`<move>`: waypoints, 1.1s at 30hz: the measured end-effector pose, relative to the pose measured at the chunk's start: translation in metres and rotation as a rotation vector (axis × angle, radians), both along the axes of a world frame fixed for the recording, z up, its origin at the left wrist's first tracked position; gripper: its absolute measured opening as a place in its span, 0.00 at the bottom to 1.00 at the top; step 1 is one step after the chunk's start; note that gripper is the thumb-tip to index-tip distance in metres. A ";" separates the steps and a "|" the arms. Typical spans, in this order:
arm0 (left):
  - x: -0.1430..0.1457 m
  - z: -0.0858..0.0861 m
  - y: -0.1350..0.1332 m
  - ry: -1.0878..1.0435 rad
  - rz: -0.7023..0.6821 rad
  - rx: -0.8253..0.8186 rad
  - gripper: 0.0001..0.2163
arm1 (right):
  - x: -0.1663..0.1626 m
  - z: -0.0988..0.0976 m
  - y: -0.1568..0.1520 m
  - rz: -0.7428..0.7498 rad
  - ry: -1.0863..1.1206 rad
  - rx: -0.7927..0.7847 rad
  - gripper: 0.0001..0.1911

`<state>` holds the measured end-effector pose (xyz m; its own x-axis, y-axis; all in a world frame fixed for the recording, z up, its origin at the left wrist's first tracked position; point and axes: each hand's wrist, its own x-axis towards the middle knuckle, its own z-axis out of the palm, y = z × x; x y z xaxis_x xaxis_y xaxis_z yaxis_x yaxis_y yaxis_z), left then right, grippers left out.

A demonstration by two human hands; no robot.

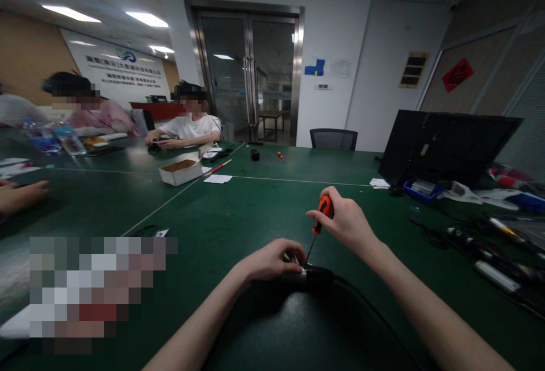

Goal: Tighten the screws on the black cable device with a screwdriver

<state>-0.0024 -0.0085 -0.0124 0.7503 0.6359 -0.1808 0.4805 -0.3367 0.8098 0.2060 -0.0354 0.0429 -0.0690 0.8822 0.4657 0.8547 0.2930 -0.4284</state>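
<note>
My right hand [343,215] is closed around the orange and black handle of a screwdriver [324,207]. The shaft slants down and its tip reaches a black device with a cable [319,274], lying on the green table [255,217]. At the device's left end, my left hand [279,257] has its fingers curled over a small light-coloured part and holds it against the tabletop. The exact spot where the tip meets the device is too small to make out. From the device's right end a black cable [374,308] runs toward the near edge.
A white box [181,172] and paper slips [218,179] lie ahead on the left; a second screwdriver [281,156] and a black cube [254,155] farther back. On the right stand a monitor [443,149], a blue tray [423,189] and cabled devices [489,257]. Co-workers sit left.
</note>
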 end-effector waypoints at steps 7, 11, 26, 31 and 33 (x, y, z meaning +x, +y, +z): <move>0.001 0.002 -0.001 0.012 0.010 0.004 0.07 | -0.001 -0.001 0.001 0.030 0.030 -0.005 0.15; 0.001 0.002 -0.001 0.012 0.007 0.010 0.08 | 0.000 -0.002 0.002 0.086 0.088 -0.009 0.15; 0.000 -0.001 0.001 0.004 -0.001 -0.014 0.08 | 0.000 -0.002 0.003 0.160 0.182 -0.015 0.13; 0.000 0.000 0.000 -0.010 -0.005 -0.007 0.08 | -0.002 0.001 0.000 0.207 0.177 -0.014 0.13; 0.000 0.000 0.000 -0.004 0.004 0.002 0.08 | -0.003 0.001 0.000 0.248 0.208 -0.030 0.15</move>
<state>-0.0021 -0.0089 -0.0120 0.7486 0.6390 -0.1768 0.4785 -0.3363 0.8111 0.2035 -0.0357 0.0444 -0.1897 0.8640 0.4663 0.6522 0.4659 -0.5980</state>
